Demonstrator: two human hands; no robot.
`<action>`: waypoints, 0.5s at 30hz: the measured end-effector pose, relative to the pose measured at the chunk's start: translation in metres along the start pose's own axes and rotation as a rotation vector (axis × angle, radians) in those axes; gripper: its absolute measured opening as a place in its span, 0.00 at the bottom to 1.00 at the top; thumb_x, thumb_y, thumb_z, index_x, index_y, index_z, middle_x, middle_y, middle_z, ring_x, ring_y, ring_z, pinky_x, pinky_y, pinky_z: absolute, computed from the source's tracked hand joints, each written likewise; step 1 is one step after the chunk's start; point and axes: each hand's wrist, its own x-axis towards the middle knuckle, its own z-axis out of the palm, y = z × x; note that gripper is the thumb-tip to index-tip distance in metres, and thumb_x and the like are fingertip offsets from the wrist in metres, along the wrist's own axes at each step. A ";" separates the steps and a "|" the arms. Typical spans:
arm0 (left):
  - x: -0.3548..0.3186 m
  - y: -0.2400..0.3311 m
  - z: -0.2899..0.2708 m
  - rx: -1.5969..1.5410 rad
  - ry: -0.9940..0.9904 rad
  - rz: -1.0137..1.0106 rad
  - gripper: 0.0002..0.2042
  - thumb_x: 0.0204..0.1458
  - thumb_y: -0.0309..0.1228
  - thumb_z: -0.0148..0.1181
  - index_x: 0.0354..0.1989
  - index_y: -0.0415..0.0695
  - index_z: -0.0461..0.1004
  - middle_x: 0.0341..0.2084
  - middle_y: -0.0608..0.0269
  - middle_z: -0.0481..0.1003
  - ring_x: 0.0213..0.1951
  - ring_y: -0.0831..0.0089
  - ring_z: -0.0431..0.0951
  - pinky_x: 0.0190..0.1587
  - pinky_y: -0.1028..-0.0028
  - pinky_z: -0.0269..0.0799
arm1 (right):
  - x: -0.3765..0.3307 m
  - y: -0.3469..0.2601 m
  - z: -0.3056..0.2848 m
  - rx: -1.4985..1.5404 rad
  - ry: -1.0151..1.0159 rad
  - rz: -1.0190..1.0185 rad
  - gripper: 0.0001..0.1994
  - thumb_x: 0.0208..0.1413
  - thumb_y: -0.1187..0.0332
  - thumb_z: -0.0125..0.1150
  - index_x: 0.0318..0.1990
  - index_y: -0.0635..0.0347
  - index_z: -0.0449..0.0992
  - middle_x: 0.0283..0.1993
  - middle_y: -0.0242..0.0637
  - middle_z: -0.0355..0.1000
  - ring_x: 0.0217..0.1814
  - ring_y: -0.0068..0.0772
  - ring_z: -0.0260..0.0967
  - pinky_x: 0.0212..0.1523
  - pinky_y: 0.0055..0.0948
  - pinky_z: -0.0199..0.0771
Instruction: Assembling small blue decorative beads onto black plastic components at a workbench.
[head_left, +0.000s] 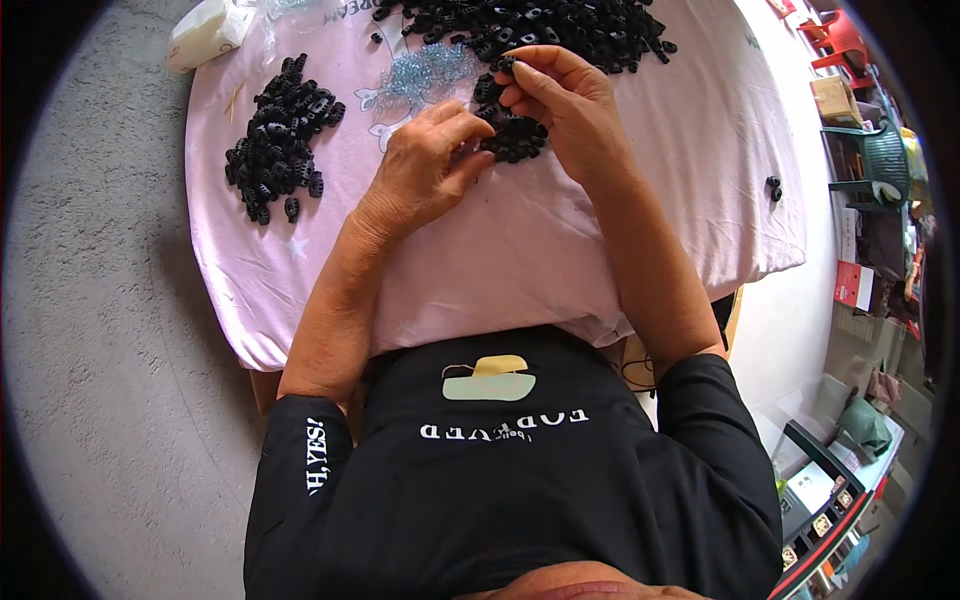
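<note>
My right hand pinches a small black plastic piece between thumb and fingertips, just above a small heap of black pieces. My left hand rests on the pink cloth beside that heap, fingers curled together at its edge; whether it holds a piece is hidden. A large pile of black pieces lies at the far edge. Another pile of black pieces lies to the left. A cluster of small silvery-blue metal springs lies between the hands and the far pile.
A cream plastic packet sits at the table's far left corner. Two stray black pieces lie near the right edge. Grey floor surrounds the table on the left. Red and green plastic chairs, boxes and shelves crowd the right side.
</note>
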 end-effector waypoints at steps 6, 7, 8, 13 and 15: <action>0.002 -0.001 -0.002 0.041 -0.024 0.046 0.10 0.44 0.19 0.65 0.37 0.38 0.75 0.32 0.59 0.74 0.32 0.64 0.78 0.36 0.72 0.74 | 0.000 0.003 0.000 -0.024 -0.014 0.017 0.08 0.60 0.70 0.60 0.44 0.62 0.77 0.37 0.35 0.78 0.34 0.20 0.75 0.37 0.20 0.78; 0.001 0.000 -0.002 0.041 -0.029 0.034 0.10 0.44 0.19 0.65 0.36 0.38 0.75 0.32 0.58 0.74 0.33 0.64 0.78 0.36 0.71 0.74 | 0.000 0.003 0.000 -0.029 -0.014 0.017 0.08 0.60 0.70 0.60 0.44 0.62 0.77 0.37 0.35 0.77 0.34 0.20 0.75 0.37 0.20 0.78; 0.001 0.001 -0.002 0.042 -0.035 0.022 0.09 0.44 0.19 0.64 0.36 0.38 0.75 0.32 0.58 0.73 0.34 0.63 0.78 0.36 0.71 0.74 | 0.001 0.003 0.000 -0.029 -0.013 0.017 0.08 0.60 0.70 0.60 0.44 0.62 0.77 0.37 0.35 0.77 0.34 0.20 0.75 0.37 0.20 0.78; 0.000 0.002 -0.002 0.037 -0.015 0.023 0.08 0.45 0.20 0.63 0.35 0.40 0.76 0.31 0.56 0.73 0.35 0.59 0.76 0.38 0.67 0.72 | 0.000 0.003 0.002 -0.037 -0.016 0.027 0.08 0.60 0.70 0.60 0.44 0.62 0.77 0.36 0.34 0.77 0.34 0.20 0.74 0.37 0.19 0.78; -0.001 0.001 0.001 0.063 -0.004 0.034 0.08 0.46 0.19 0.63 0.36 0.39 0.76 0.31 0.57 0.73 0.34 0.61 0.77 0.37 0.69 0.72 | 0.000 0.004 0.002 -0.051 -0.019 0.034 0.08 0.60 0.70 0.60 0.44 0.62 0.77 0.36 0.34 0.77 0.34 0.20 0.74 0.37 0.19 0.78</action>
